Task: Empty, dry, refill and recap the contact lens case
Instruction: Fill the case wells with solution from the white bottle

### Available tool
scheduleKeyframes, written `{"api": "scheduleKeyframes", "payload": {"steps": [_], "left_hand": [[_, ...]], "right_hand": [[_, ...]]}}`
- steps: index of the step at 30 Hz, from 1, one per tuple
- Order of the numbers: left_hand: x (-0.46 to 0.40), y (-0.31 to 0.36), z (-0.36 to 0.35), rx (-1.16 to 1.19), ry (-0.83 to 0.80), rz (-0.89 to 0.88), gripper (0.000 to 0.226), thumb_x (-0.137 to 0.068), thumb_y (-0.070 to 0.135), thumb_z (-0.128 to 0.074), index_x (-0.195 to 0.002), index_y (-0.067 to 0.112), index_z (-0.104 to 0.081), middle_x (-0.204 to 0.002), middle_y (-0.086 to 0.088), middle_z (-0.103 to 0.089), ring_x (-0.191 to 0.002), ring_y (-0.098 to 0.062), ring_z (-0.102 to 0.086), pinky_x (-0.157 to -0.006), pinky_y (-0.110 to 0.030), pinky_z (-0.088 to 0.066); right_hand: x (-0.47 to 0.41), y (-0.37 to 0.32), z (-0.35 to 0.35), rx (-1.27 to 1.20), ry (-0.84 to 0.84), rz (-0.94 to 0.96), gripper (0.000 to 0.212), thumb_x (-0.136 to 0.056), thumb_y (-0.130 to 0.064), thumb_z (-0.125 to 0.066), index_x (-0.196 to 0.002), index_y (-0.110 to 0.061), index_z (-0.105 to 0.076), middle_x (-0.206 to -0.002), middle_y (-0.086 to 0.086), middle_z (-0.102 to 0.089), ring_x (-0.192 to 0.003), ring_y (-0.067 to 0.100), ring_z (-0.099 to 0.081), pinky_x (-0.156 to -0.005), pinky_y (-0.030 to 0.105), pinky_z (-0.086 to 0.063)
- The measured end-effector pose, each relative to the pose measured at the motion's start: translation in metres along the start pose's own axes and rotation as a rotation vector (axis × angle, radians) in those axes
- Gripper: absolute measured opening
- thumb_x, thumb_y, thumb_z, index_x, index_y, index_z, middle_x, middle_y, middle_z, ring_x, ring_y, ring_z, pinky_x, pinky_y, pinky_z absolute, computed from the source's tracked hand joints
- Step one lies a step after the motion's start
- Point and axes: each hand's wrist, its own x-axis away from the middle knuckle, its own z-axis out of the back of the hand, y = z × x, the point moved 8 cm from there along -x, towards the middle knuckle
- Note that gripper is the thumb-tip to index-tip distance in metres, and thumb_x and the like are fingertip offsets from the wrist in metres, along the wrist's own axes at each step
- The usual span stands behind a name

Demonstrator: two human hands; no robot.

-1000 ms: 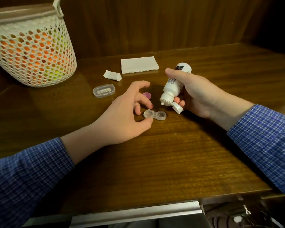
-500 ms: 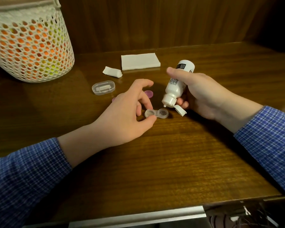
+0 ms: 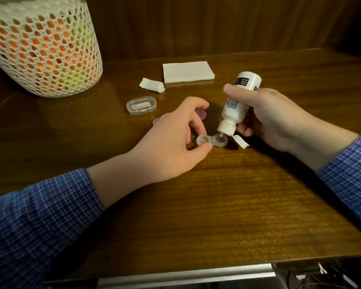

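While the contact lens case (image 3: 212,140), mid-table, was pinched steady by the left hand (image 3: 171,142), the solution bottle (image 3: 237,105), gripped inverted by the right hand (image 3: 273,119), was judged best squeezed gently over the right well.

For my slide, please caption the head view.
Right hand tips solution bottle over lens case, steadied by left hand.

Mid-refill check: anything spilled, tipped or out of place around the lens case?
Nothing stands out. The lens case sits flat, steadied by the left hand. The right hand tips the solution bottle with its nozzle over the right well. No liquid shows on the table. The purple caps lie off behind the left hand, as expected.
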Motion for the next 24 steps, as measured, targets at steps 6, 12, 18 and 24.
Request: {"api": "scheduleKeyframes", "payload": {"steps": [6,12,18,24], "left_hand": [[-0.0001,0.0022,0.0006,0.004,-0.002,-0.001,0.069,-0.088,0.024,-0.079,-0.146,0.025,-0.041,-0.097,0.015,-0.066,-0.077,0.006,-0.06,-0.083,-0.023,-0.045],[0.0003,0.0039,0.0002,0.001,0.007,-0.027,0.067,-0.088,0.022,-0.079,-0.144,0.022,-0.043,-0.095,0.013,-0.067,-0.084,0.025,-0.051,-0.091,-0.032,-0.044],[-0.0003,0.0036,-0.0001,0.002,0.009,-0.048,0.067,-0.087,0.022,-0.079,-0.144,0.019,-0.044,-0.095,0.009,-0.069,-0.084,0.024,-0.053,-0.084,-0.023,-0.04],[-0.001,0.0024,-0.0002,0.005,0.01,-0.058,0.065,-0.087,0.022,-0.079,-0.143,0.018,-0.046,-0.096,0.009,-0.069,-0.083,0.023,-0.054,-0.078,-0.016,-0.037]], "right_hand": [[-0.0003,-0.0011,0.0004,-0.001,0.006,0.016,0.035,-0.091,-0.046,-0.072,-0.1,-0.014,-0.061,-0.067,-0.002,-0.073,-0.046,0.01,-0.054,-0.041,0.02,-0.041],[-0.0013,-0.0007,0.0007,-0.008,0.014,0.013,0.034,-0.091,-0.045,-0.072,-0.097,-0.013,-0.061,-0.067,0.001,-0.072,-0.046,0.011,-0.054,-0.041,0.019,-0.041],[-0.0008,-0.0016,-0.0001,-0.022,0.007,0.021,0.032,-0.092,-0.043,-0.071,-0.094,-0.014,-0.06,-0.062,-0.002,-0.07,-0.045,0.01,-0.053,-0.039,0.02,-0.04],[-0.0004,-0.0018,0.0012,-0.042,0.023,0.013,0.032,-0.091,-0.043,-0.072,-0.095,-0.014,-0.061,-0.064,0.0,-0.071,-0.044,0.009,-0.053,-0.039,0.02,-0.04]]}}
